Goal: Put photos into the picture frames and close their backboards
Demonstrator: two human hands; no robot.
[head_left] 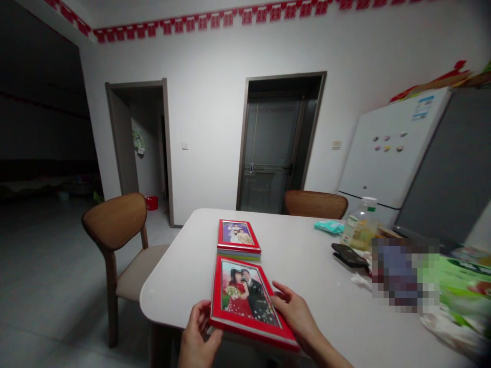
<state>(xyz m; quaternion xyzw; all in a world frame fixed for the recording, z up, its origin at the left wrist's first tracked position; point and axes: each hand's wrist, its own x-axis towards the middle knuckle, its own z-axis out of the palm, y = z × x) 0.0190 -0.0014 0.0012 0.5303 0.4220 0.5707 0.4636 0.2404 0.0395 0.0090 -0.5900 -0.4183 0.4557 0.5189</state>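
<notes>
Both hands are on the red picture frame [245, 296] here, right at the near edge of the white table [299, 250]! Over on the left corner, the left hand [199, 332] has its fingers curled against the frame's side, the thumb near the lower edge, a partly closed grip with the corner between. Across from it, the right hand [295, 312] holds the right edge, digits reaching over the border and one finger stretched out; what lies underneath is hidden, so how firmly it presses, I cannot tell. And what a picture inside: a red dress, a dark suit, a bouquet! The frame lies face up, slanting, its near side apparently out past the tabletop. Just beyond it sits a stack of frames [238, 236], another red one on top, pale and green edges showing below. Look right, and there's a bottle [360, 227] of yellowish liquid, a teal packet [329, 227] near it, a black flat item [348, 255] in front. One wooden chair [117, 222] stands at the left, another chair [316, 204] at the far side.
</notes>
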